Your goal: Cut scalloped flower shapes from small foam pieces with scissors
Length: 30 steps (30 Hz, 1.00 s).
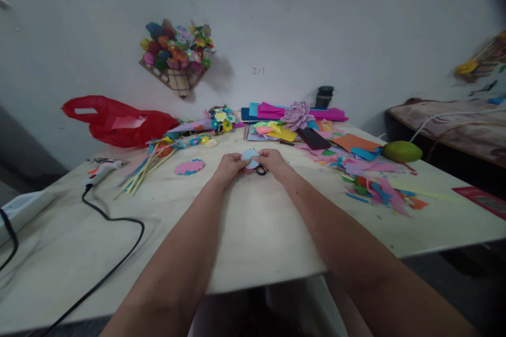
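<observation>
My left hand (230,167) and my right hand (272,162) meet over the middle of the table (253,231). Between their pinched fingers is a small light-blue paper piece (250,158). Black scissor handles (261,170) show under my right hand; whether the fingers are through them I cannot tell. A pink and blue cut-out shape (190,167) lies flat just left of my left hand.
A glue gun (103,169) with a black cord (114,221) lies at the left, near a red plastic bag (118,124). Paper flowers on sticks (158,160), stacked coloured sheets (284,121), scraps (371,184) and a green mango (402,151) crowd the back and right.
</observation>
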Tool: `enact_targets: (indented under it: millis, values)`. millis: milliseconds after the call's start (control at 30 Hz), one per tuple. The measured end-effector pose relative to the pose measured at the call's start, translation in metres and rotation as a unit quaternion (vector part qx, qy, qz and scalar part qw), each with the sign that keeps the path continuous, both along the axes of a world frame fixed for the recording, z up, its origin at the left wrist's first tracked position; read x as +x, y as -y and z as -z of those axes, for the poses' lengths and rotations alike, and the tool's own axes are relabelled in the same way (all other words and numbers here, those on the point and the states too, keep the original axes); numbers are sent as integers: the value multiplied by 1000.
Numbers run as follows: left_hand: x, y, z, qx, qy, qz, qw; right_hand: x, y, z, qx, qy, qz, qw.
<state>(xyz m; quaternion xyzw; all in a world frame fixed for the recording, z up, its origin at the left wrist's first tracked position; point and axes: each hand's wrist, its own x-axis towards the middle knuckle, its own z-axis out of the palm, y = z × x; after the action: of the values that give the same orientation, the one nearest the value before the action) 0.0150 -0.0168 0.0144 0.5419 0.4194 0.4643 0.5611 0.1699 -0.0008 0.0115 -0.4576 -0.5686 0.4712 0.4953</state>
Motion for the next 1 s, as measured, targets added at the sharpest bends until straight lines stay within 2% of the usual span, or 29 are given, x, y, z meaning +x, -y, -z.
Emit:
enact_targets:
  millis: [233, 800, 1000]
  values:
    - [1, 4, -5, 12, -23, -9, 1000, 1, 2, -3, 14, 9, -7, 1000]
    - [0, 4, -2, 18, -26, 12, 999, 0, 1, 0, 20, 17, 4, 1000]
    - [-3, 0, 0, 9, 32, 18, 999, 0, -2, 3, 29, 4, 12, 999]
